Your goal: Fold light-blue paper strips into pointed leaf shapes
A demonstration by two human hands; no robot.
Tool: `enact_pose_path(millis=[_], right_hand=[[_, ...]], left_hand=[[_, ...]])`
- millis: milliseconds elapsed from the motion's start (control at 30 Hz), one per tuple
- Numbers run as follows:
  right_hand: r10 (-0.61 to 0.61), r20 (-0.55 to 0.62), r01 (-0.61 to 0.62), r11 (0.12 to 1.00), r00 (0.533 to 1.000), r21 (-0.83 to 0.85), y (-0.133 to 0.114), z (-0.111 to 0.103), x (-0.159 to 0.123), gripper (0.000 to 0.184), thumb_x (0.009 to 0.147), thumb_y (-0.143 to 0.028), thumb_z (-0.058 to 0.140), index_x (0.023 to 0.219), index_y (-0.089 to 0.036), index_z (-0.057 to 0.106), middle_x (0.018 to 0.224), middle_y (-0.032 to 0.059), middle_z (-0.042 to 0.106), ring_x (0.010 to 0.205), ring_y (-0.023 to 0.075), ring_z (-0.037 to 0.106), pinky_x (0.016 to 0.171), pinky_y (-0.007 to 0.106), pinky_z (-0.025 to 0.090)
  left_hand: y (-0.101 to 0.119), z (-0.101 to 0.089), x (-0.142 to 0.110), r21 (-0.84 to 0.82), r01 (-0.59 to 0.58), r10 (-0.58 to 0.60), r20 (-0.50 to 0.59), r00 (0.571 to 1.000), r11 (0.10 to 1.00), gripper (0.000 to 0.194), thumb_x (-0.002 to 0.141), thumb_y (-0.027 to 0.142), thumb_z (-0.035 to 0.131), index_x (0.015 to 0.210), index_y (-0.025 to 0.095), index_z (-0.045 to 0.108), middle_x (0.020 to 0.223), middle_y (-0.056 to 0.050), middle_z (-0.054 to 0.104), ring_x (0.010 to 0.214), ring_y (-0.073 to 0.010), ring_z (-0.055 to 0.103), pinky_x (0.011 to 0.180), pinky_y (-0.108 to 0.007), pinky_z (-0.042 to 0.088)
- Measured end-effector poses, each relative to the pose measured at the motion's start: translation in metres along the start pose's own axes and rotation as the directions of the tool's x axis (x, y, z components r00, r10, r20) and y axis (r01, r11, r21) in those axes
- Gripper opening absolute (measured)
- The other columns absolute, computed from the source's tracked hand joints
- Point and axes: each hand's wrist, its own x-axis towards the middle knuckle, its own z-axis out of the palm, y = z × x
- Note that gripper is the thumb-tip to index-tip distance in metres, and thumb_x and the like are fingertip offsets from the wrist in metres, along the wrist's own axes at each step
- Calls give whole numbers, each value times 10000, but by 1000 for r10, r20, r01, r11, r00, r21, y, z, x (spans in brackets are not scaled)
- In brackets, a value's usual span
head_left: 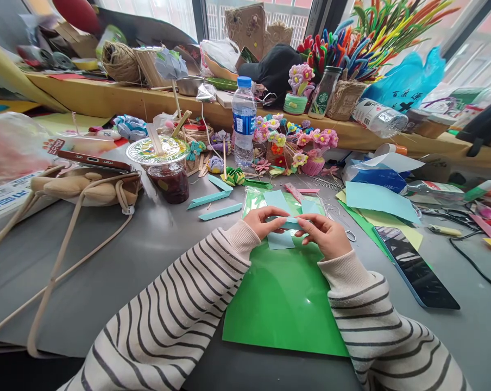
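Note:
Between my two hands a narrow light blue paper strip (288, 223) is held, one end in each. My left hand (263, 221) pinches its left end and my right hand (325, 233) its right end, fingers closed. Beneath them lies a green sheet (286, 304) in a glossy clear sleeve. On the sheet rest a flat light blue paper piece (281, 240) and another blue piece (309, 206) farther right. Folded blue strips (220, 212) lie on the table to the left of my left hand.
A lidded cup of dark drink (168, 182) and a water bottle (244, 122) stand behind. At left is a bag with straps (86, 187). A phone (416, 269), coloured paper sheets (382, 202) and scissors (449, 216) lie right. Handmade flowers (294, 138) line the back.

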Motion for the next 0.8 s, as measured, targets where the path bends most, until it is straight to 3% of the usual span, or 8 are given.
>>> enact_pose_path(millis=[233, 800], right_hand=[[-68, -50, 68, 998, 996, 6, 0, 4, -2, 238, 579, -323, 614, 720, -132, 595, 557, -1, 562, 496, 110, 561, 377, 181, 448], [-78, -36, 78, 997, 996, 1, 0, 4, -2, 231, 588, -317, 609, 720, -129, 587, 567, 3, 563, 492, 111, 563, 372, 183, 446]], left_hand=[[3, 2, 0, -56, 115, -117, -21, 993, 992, 347, 581, 379, 584, 751, 77, 561, 697, -37, 570, 576, -130, 591, 559, -236, 479], [-1, -1, 1, -73, 72, -76, -64, 995, 995, 300, 524, 288, 645, 733, 82, 582, 601, -15, 604, 543, -129, 592, 593, -256, 486]])
